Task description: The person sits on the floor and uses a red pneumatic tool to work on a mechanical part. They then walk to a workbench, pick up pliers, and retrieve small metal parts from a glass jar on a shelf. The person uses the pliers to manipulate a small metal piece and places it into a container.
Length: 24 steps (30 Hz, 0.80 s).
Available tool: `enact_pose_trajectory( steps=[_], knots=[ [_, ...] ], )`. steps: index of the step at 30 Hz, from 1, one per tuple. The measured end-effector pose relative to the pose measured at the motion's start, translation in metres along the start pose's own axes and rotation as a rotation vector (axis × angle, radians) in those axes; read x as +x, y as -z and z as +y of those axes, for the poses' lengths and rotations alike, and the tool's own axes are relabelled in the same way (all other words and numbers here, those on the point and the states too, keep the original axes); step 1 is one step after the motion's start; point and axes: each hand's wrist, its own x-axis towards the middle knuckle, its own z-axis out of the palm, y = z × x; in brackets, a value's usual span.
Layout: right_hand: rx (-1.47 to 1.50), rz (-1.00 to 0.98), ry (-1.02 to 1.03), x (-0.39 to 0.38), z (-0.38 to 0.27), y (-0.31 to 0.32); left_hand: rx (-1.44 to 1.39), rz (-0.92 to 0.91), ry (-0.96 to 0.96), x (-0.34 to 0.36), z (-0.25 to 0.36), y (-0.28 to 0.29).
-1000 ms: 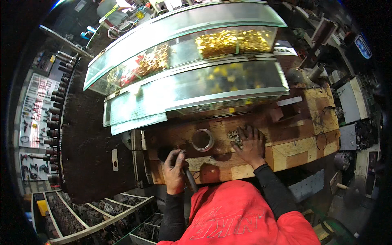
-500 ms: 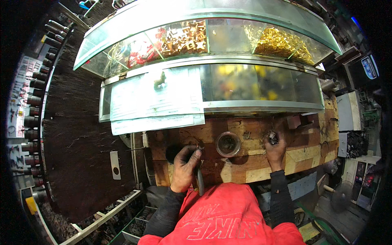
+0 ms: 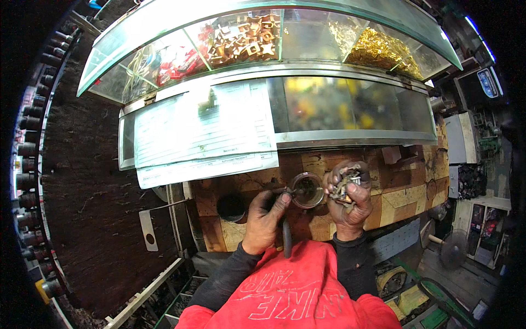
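Note:
My left hand (image 3: 266, 216) rests on the wooden workbench (image 3: 400, 194), its fingers pinched on a small dark tool whose tip reaches the rim of a round glass jar (image 3: 307, 190). A dark handle (image 3: 286, 238) sticks out below that hand toward my body. Just right of the jar, my right hand (image 3: 348, 197) is raised a little and closed around a bunch of small metal pieces (image 3: 345, 181). Both forearms are in dark sleeves, and I wear a red top.
A curved glass display case (image 3: 274, 66) with golden and red trinkets stands behind the bench, with a paper sheet (image 3: 203, 134) taped on its front. A round hole (image 3: 232, 205) is in the bench left of my left hand. Drawers and racks line the left side.
My right hand has lifted the bunch of metal pieces and come in beside the jar. My left hand has shifted right, up to the jar's rim.

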Motion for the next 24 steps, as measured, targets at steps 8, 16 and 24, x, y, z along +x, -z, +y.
enact_pose_trajectory(
  steps=[8, 16, 24],
  knots=[
    [-0.31, -0.054, 0.027, 0.001, 0.009, -0.007, 0.066, -0.057, 0.067, 0.002, 0.007, -0.003],
    [-0.726, 0.003, 0.11, -0.006, 0.02, -0.023, 0.071, -0.005, 0.036, 0.002, 0.009, -0.006],
    [-0.869, -0.065, 0.073, -0.013, 0.025, -0.014, -0.046, 0.025, 0.061, 0.002, 0.003, -0.008]
  ],
)
